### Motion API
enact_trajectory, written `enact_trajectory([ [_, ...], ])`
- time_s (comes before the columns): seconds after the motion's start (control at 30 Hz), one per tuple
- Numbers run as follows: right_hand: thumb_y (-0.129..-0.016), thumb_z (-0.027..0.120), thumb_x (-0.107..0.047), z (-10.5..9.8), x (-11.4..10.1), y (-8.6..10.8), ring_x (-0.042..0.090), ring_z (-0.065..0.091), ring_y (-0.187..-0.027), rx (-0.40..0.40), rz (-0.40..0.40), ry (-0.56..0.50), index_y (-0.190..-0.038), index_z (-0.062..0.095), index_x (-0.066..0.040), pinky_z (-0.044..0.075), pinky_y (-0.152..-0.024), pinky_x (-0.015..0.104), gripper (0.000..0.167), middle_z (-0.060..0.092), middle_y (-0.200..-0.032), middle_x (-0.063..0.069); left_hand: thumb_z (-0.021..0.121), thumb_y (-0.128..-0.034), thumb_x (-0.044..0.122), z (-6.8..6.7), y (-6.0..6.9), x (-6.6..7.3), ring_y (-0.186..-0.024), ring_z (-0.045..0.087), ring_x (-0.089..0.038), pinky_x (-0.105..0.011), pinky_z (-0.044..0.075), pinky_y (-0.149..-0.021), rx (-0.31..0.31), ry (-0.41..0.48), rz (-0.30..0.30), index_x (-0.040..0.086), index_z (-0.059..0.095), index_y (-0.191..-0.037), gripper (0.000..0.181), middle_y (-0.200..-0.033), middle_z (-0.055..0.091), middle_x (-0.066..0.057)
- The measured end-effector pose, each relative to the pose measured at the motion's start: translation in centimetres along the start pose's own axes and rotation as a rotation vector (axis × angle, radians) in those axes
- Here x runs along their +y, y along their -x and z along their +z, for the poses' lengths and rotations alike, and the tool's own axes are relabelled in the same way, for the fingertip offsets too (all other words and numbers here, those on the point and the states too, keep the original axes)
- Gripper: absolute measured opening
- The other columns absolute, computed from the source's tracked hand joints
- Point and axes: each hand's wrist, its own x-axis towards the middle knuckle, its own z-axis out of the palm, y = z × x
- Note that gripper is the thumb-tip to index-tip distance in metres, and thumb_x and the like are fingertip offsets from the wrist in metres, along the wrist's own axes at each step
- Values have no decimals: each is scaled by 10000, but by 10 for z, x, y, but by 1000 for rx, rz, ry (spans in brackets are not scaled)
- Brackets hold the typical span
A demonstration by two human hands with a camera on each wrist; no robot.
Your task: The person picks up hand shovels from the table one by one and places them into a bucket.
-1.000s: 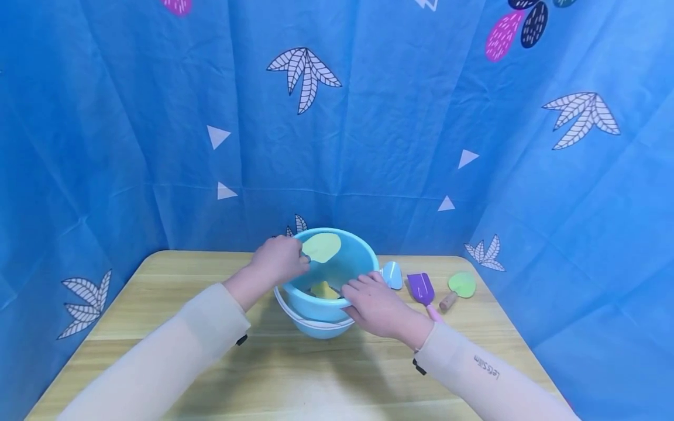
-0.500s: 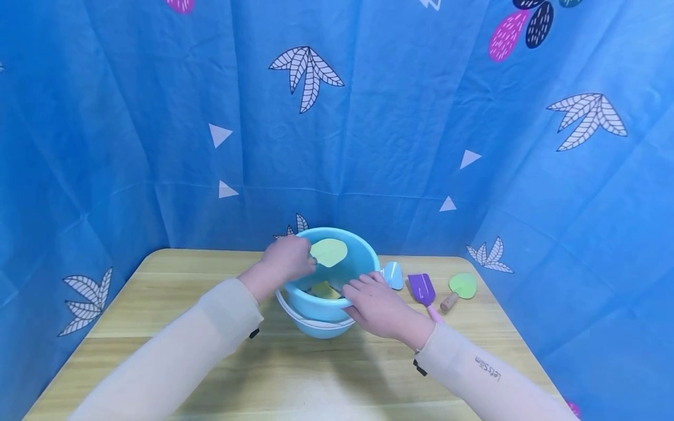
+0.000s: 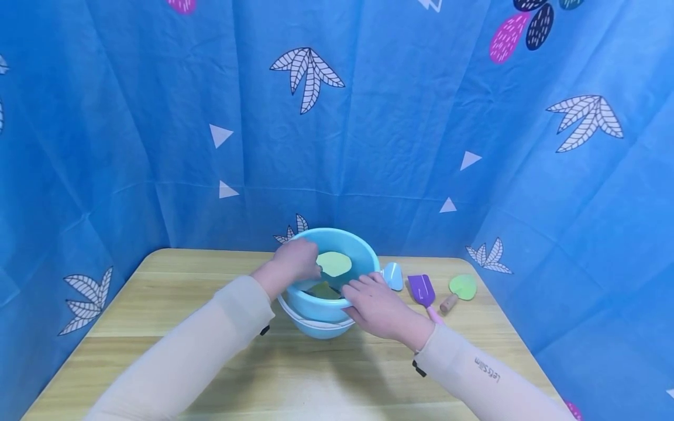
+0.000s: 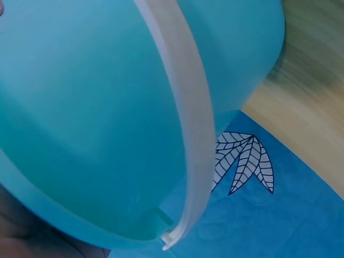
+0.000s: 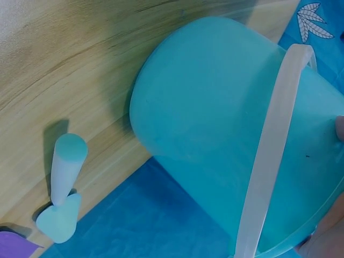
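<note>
A light-blue bucket stands on the table near its back edge, its white carrying handle hanging down outside. Inside it shows the pale green blade of a toy shovel, whose grip is hidden in my left hand. That hand reaches over the bucket's left side with curled fingers. My right hand grips the bucket's front right rim, thumb outside. Lower in the bucket lies something yellow, partly shaded; its kind cannot be made out.
Right of the bucket lie a light-blue toy shovel, a purple toy shovel with a pink handle and a green one with a brown handle. A blue patterned curtain hangs around the wooden table.
My left hand has moved right and slightly lower, taking the green toy shovel deeper into the bucket. My right hand stays on the rim.
</note>
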Motion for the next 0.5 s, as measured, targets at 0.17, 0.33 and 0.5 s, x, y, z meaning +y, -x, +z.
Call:
enact_trajectory([
  [0.17, -976, 625, -305, -1, -1, -1, 126, 469, -852, 9, -12, 12, -931, 527, -212, 374, -865, 360, 143, 510, -839, -102, 742, -861, 254, 8, -5, -4, -729, 565, -192, -346, 467, -679, -44, -27, -8, 154, 655, -815, 141, -730, 614, 1],
  [0.33, -968, 636, -304, -1, -2, -1, 125, 479, -858, 23, -18, 21, -946, 533, -212, 377, -869, 365, 140, 520, -847, -101, 754, -851, 261, 13, -8, -7, -756, 564, -202, -359, 477, -686, -58, -51, -7, 142, 655, -860, 155, -766, 608, -2],
  [0.5, -966, 640, -306, -1, -2, -1, 128, 485, -860, 24, -10, 17, -950, 536, -209, 377, -870, 372, 143, 522, -847, -97, 751, -860, 255, 14, -10, -5, -734, 566, -196, -361, 487, -698, -75, -74, 3, 140, 649, -872, 154, -752, 609, 2],
])
